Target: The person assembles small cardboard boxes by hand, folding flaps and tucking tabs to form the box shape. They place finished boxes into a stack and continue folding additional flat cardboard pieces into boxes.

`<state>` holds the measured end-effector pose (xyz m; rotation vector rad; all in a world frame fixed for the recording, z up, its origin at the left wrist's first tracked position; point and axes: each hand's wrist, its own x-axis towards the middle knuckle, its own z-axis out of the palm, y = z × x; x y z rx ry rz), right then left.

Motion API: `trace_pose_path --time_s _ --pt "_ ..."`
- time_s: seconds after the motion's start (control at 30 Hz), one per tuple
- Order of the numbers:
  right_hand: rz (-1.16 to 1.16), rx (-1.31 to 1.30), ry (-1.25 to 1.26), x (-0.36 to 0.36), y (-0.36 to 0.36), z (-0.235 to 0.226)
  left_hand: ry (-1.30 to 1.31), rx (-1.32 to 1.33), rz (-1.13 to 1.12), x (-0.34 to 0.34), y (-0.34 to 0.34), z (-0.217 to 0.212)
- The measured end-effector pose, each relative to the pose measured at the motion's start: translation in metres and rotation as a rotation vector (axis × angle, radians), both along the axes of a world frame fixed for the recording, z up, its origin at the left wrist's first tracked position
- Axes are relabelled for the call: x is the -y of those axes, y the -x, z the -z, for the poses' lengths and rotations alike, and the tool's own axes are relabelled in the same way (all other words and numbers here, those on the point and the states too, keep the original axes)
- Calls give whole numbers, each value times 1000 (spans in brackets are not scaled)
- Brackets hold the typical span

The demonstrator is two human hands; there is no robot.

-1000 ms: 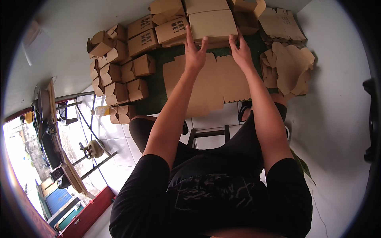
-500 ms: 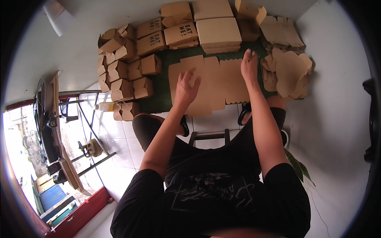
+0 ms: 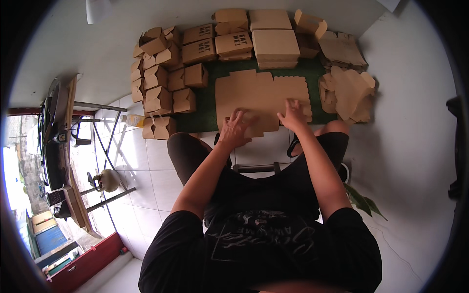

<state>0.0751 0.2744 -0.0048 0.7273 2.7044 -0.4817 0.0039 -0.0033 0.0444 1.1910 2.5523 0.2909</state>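
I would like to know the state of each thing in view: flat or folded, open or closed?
Cardboard box blank: unfolded, flat.
Left hand: open, over the blank's near edge.
Right hand: open, over the blank's near part.
Small brown boxes: folded into shape.
Printed boxes: folded, closed.
Plain boxes: closed, stacked.
Box with raised flap: open.
Far-right blanks: flat, stacked.
Lobed cardboard pieces: loosely piled.
Bottle: upright or lying, I cannot tell.

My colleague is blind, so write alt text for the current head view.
Left hand and right hand are spread over the near part of a flat cardboard sheet on a green surface. Folded boxes crowd the left, a cardboard stack stands beyond the sheet, and loose cardboard lies right.
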Motion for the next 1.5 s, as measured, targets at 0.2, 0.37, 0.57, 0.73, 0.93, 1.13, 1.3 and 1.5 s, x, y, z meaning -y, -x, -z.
trace_pose_path --time_s 0.2,0.37,0.57,0.73,0.93,1.13,1.3,1.5 --pt "421 -91 23 -31 -39 16 -41 23 -7 4 0 1" --pt "264 -317 -101 -36 -56 29 -154 3 14 13 1 11" --pt "372 -449 -60 -44 -57 39 -300 5 47 22 5 28" --pt "461 -449 40 -47 -54 40 -427 6 89 25 3 33" --pt "523 -523 34 -44 -53 49 -468 -133 132 26 -2 26" --pt "586 -544 79 -42 -51 47 -547 -190 128 29 -2 19" --pt "750 -514 114 -35 -57 36 -553 -197 75 30 -3 17" --pt "687 -619 167 -38 -64 41 -616 -182 20 24 -7 19"
